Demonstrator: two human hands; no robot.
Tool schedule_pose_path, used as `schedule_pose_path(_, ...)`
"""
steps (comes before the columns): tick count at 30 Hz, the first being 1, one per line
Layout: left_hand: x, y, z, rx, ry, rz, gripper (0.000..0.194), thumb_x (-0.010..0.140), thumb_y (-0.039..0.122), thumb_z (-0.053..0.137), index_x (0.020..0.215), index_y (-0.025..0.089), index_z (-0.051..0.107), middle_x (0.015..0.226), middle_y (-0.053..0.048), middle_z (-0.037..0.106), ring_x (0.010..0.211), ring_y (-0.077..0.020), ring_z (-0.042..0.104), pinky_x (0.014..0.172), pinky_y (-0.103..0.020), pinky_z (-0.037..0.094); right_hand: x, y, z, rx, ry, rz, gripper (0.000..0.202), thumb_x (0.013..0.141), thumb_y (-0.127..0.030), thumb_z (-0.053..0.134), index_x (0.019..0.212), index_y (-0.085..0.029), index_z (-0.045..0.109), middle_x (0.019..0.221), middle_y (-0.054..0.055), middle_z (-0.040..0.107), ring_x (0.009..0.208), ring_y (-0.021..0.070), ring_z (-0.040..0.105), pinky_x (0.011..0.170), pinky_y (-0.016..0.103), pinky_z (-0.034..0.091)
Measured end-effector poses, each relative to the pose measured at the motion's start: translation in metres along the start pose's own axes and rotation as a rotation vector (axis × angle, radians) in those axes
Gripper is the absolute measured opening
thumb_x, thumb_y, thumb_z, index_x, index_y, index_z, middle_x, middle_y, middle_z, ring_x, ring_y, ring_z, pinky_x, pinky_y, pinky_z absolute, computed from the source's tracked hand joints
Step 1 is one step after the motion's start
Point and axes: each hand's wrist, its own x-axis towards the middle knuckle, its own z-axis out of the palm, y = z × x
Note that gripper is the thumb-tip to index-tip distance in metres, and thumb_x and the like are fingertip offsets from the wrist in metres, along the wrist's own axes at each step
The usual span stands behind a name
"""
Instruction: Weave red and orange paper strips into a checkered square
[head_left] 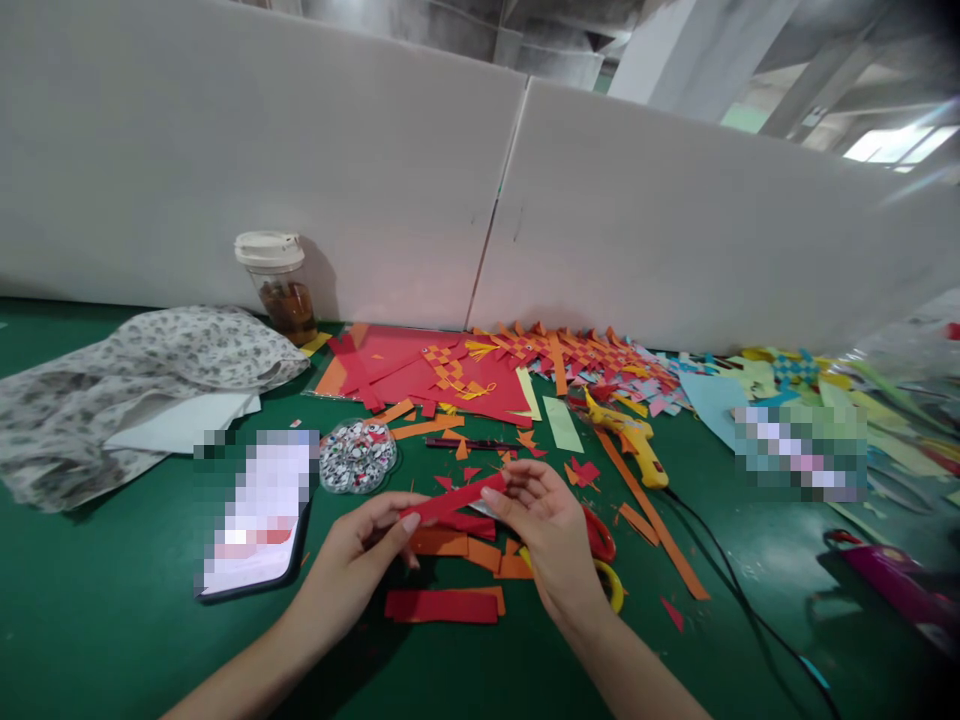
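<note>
A red paper strip (459, 499) is stretched between my two hands, just above the table. My left hand (369, 540) pinches its left end between thumb and fingers. The other end is gripped by my right hand (541, 525), thumb on top. Below the strip lie orange paper strips (439, 543) and a small stack of red strips (442, 606). Scissors with red and yellow handles (611, 585) rest partly hidden behind my right hand.
A yellow glue gun (628, 437) with a black cord lies to the right. Left are a phone (259, 510), a tray of googly eyes (358, 456), a patterned cloth (187, 345) and a lidded cup (281, 290). Woven paper pieces (577, 358) and red sheets (397, 350) lie along the white partition (360, 180).
</note>
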Motion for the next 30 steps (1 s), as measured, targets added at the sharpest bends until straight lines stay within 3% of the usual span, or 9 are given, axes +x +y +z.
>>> schedule_pose_path(6,-0.0006,-0.0017,0.0004,-0.001,-0.042,0.023,0.032,0.084,0.034,0.046,0.109,0.019,0.059,0.062,0.000,0.063,0.065,-0.0168,0.060,0.067,-0.028,0.046,-0.0001,-0.0010,-0.0001,0.000,0.003,-0.008,0.036,0.054,-0.021,0.081,0.083,-0.020,0.058,0.078,0.000,0.061,0.073,0.0144,0.059,0.071,0.029,0.051)
schedule_pose_path(19,-0.0010,-0.0027,0.0005,-0.028,-0.063,-0.010,0.032,0.084,0.037,0.046,0.109,0.020,0.057,0.061,0.001,0.062,0.066,-0.0175,0.062,0.069,-0.030,0.046,-0.0009,-0.0017,0.0002,0.024,0.020,0.009,0.032,0.057,-0.023,0.080,0.081,-0.019,0.059,0.076,0.000,0.062,0.072,0.0132,0.059,0.070,0.027,0.051)
schedule_pose_path(27,0.0009,-0.0029,-0.0019,0.007,0.072,-0.004,0.024,0.082,0.037,0.051,0.095,0.019,0.059,0.076,-0.003,0.067,0.056,-0.0133,0.058,0.061,-0.027,0.046,0.0000,-0.0021,-0.0027,-0.005,0.017,0.001,0.027,0.060,-0.024,0.078,0.079,-0.020,0.060,0.076,-0.001,0.062,0.073,0.0134,0.059,0.070,0.027,0.051)
schedule_pose_path(30,-0.0005,-0.0018,-0.0022,0.063,0.088,0.023,0.022,0.082,0.037,0.051,0.093,0.020,0.060,0.074,-0.001,0.066,0.053,-0.0120,0.056,0.057,-0.025,0.044,-0.0006,-0.0018,-0.0024,-0.054,-0.042,-0.028,0.030,0.061,-0.027,0.077,0.084,-0.020,0.059,0.080,0.001,0.062,0.078,0.0160,0.060,0.070,0.029,0.051)
